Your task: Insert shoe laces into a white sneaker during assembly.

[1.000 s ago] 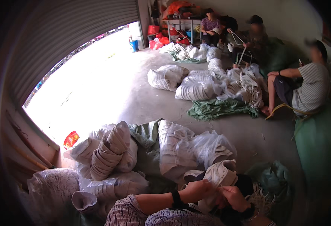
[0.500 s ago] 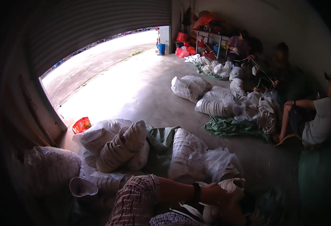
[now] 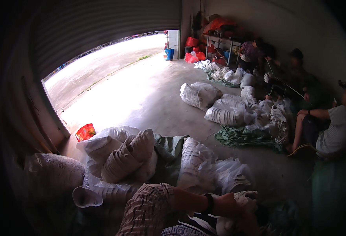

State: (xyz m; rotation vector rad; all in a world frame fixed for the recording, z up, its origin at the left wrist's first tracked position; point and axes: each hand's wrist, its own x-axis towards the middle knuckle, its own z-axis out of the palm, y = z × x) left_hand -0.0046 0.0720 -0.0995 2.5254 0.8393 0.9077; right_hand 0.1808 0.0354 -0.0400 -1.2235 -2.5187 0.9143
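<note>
My left hand point(image 3: 229, 204), its wrist in a black band point(image 3: 209, 203), comes in from the lower edge under a striped sleeve point(image 3: 147, 208). It is closed on an off-white fabric piece point(image 3: 247, 198), whose exact kind I cannot make out. Below that, my right hand point(image 3: 247, 223) is close to the same piece, but deep shadow hides its fingers. Clear plastic bags with stacked off-white pieces point(image 3: 198, 163) lie just beyond my hands. Left of my sleeve, a pale cup-shaped piece point(image 3: 87, 197) sticks out near a full bag.
A heap of stuffed white bags point(image 3: 129, 155) stands at the left, beside a red bag point(image 3: 85, 132). Several co-workers sit along the right, one in a light shirt point(image 3: 336, 128). More bags point(image 3: 230, 112) and a green sack point(image 3: 243, 137) lie before them. A raised shutter point(image 3: 106, 23) opens outdoors.
My left hand and the fabric piece have shifted slightly right. A co-worker at the back right has drawn a long pale strip or stick further to the right. The bags stay put.
</note>
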